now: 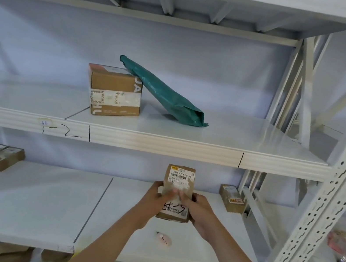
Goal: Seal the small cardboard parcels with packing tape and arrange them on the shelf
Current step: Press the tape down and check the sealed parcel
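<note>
Labelled cardboard parcel (177,191) is gripped by left hand (156,197) and right hand (196,209) above lower shelf (39,204), pink box cutter (164,238) lying just below it.

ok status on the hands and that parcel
Left hand and right hand both grip the parcel, over the lower shelf. Pink cutter lies just in front, beneath the wrists. Nothing in the way.
</note>
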The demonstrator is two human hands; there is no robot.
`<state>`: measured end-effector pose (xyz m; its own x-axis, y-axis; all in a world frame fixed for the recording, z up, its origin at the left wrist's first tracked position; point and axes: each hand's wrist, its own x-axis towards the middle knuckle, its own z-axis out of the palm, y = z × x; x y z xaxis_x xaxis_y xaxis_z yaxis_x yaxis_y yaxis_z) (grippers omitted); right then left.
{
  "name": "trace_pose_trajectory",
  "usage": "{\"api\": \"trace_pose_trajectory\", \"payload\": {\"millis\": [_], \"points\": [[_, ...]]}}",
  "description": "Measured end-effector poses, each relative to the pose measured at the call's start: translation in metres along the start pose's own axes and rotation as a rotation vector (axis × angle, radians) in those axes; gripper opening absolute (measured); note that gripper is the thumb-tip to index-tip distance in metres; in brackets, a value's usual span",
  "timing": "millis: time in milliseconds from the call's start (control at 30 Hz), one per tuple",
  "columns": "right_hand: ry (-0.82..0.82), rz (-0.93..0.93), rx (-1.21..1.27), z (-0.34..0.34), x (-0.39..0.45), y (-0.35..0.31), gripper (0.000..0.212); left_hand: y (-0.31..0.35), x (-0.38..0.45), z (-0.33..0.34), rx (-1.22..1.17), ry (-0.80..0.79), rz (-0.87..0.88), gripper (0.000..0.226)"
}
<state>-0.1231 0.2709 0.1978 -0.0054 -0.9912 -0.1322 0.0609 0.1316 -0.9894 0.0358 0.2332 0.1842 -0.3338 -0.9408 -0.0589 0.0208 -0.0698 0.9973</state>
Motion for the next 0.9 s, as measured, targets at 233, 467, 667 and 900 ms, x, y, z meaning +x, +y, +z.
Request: {"api": "trace_pose_trajectory", "payload": {"millis": [233, 467, 667, 900], "points": [[0.104, 0.001, -0.103, 0.002, 0.006, 0.006, 0.023, -0.003, 0.004, 0.009, -0.002, 0.093, 0.028, 0.034], [0.148, -0.027, 0.022, 0.003, 0.002, 0.01, 0.022, -0.013, 0.006, 0.01, -0.105, 0.08, -0.054, 0.038], [0.246, -0.088, 0.059, 0.02, -0.001, 0.014, 0.029, -0.017, 0.013, 0.031, -0.031, 0.301, -0.087, 0.058], [0.378, -0.138, -0.177, 0.024, 0.002, 0.016, 0.047, -0.017, 0.007, 0.043, 0.173, 0.428, 0.025, 0.052]]}}
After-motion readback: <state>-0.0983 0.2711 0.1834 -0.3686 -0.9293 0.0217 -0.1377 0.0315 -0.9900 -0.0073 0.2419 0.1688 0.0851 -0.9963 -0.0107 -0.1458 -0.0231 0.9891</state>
